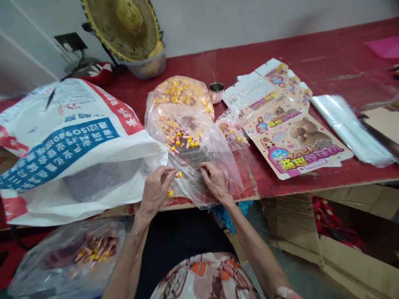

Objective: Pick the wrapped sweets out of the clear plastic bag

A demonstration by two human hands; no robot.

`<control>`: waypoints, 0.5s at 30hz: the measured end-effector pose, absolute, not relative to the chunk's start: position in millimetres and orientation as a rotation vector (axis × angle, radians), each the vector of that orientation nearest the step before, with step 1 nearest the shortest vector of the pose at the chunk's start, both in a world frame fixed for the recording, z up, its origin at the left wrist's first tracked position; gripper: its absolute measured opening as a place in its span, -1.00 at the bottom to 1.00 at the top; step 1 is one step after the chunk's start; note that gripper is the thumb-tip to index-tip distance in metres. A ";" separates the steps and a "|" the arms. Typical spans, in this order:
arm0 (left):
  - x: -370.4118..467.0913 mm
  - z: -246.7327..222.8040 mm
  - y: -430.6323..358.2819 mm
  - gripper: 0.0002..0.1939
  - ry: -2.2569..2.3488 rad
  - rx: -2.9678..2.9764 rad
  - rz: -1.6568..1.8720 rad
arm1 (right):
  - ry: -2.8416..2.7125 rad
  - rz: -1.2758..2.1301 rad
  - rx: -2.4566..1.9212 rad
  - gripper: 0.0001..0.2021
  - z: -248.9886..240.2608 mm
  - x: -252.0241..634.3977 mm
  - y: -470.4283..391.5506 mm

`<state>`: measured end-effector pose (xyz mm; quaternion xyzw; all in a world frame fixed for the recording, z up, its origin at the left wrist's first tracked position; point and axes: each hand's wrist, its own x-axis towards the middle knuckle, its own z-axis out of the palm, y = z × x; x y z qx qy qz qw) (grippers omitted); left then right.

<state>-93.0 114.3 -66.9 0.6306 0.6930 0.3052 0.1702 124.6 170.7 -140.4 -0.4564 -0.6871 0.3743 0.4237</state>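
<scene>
Large white printed sack [71, 145] lies at table [327, 66] left. Clear plastic bag [193, 137] of yellow-capped pieces sits centre, near edge pressed by right hand [214, 179]. Small yellow-capped piece [178, 175] pinched by left hand [156, 189].

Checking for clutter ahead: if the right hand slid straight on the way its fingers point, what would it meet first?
The right hand rests on the clear bag, fingers pointing up-left. Straight on it would probably meet the yellow-capped pieces inside the bag first, though depth is hard to judge.
</scene>
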 end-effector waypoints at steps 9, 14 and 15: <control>-52.2 -102.9 123.9 -0.83 2.147 1.975 0.561 | -1.845 0.759 -1.103 -0.75 -130.2 119.9 202.2; -54.0 -97.2 117.3 -0.72 2.258 2.047 0.964 | -1.968 0.525 -1.133 -0.71 -121.1 97.9 254.2; -52.7 -100.2 115.5 -0.72 2.280 2.110 1.047 | -2.001 0.509 -1.160 -0.69 -120.1 92.2 261.4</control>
